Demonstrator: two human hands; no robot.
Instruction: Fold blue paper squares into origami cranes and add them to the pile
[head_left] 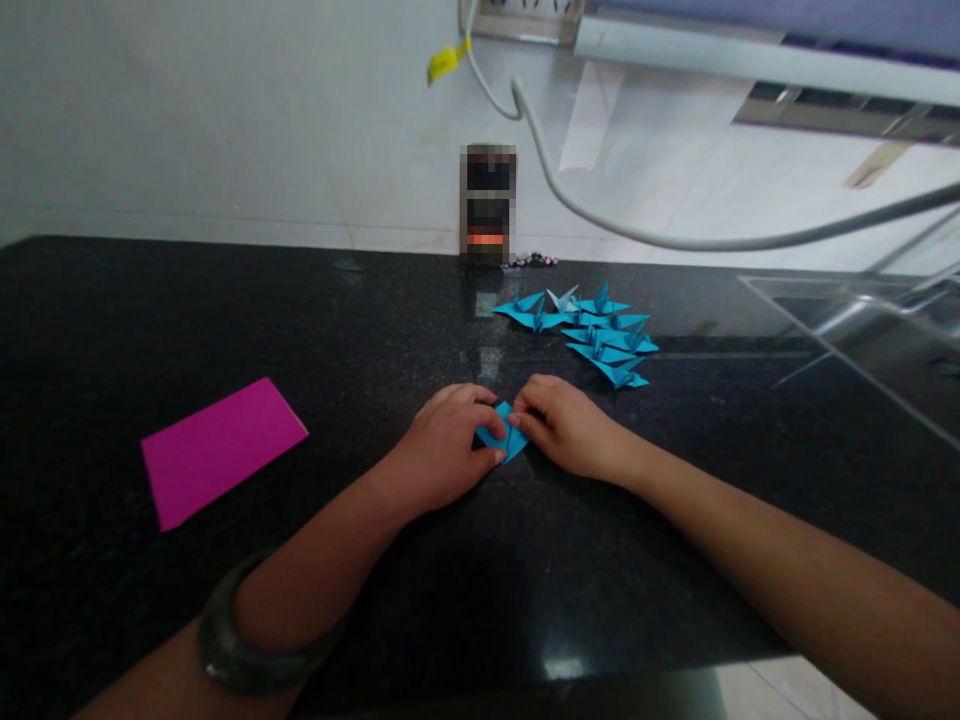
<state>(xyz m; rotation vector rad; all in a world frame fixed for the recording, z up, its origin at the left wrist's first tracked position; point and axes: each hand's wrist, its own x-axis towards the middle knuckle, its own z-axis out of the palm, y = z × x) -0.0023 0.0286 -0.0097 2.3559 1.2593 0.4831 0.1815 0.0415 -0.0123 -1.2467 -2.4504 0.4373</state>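
Observation:
A small folded piece of blue origami paper (511, 447) lies on the dark speckled countertop (420, 620), between my two hands. My left hand (455, 440) presses on its left side, thumb at the near edge and fingertips on top. At the right side, my right hand (564, 420) pinches the paper's edge between thumb and curled fingers. Part of the paper is hidden under the fingers. Just beyond my hands, several folded blue paper cranes (600, 335) stand in a cluster, with one paler crane (562, 299) among them.
A bright pink rectangle of paper (225, 450) lies at the left. Against the wall stands a pixelated upright object (489, 205), a beaded string (536, 260) beside it. A white cable (675, 242) hangs across the upper right. A clear-edged rack (855, 350) sits at the right.

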